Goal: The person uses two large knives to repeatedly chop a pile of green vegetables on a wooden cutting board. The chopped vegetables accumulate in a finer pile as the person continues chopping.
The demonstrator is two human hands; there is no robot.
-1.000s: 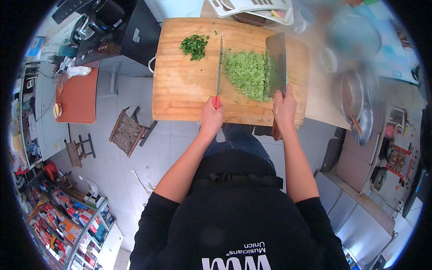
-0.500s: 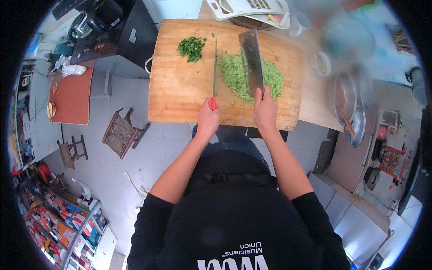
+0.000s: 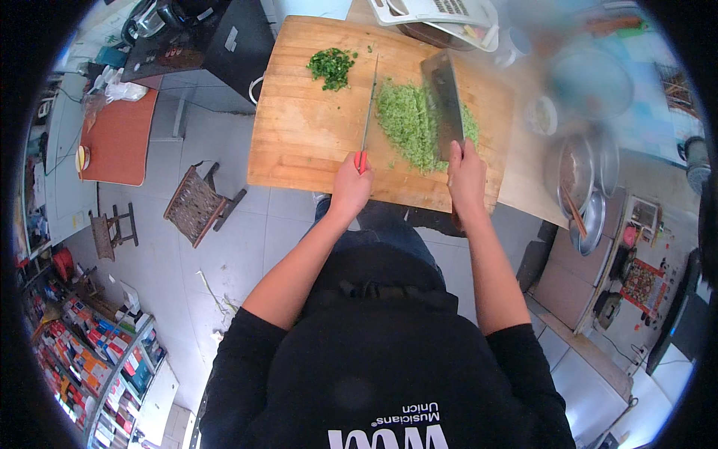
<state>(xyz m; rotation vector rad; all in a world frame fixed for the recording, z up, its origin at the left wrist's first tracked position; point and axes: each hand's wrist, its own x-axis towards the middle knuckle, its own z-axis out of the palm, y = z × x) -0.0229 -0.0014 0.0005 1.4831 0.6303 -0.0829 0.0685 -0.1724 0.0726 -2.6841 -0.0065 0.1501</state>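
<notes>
Fingers [image 3: 350, 162] of the left hand [image 3: 351, 187] are wrapped tight around the red handle of a thin knife [image 3: 369, 108], and the right hand [image 3: 467, 179] has its fingers closed on a big, wide cleaver [image 3: 449, 101] — so both hands are full. The pale green heap [image 3: 404, 120] lies on the right half of the wooden board [image 3: 295, 142], and the board sits on the table [image 3: 527, 187]. The cleaver stands in or just over the heap, with green bits on both sides of it. I cannot tell if its sharp edge touches the wood. The knife points away from the person, just left of the heap, and looks very skinny because we see it nearly edge-on. Most of the heap looks cut into tiny bits already, and I see no big chunks left in it, but the cleaver hides some — so I cannot tell if any cutting is left. A small dark green pile [image 3: 331, 69] sits near the far left corner of the board, chopped up too, apart from both blades.
</notes>
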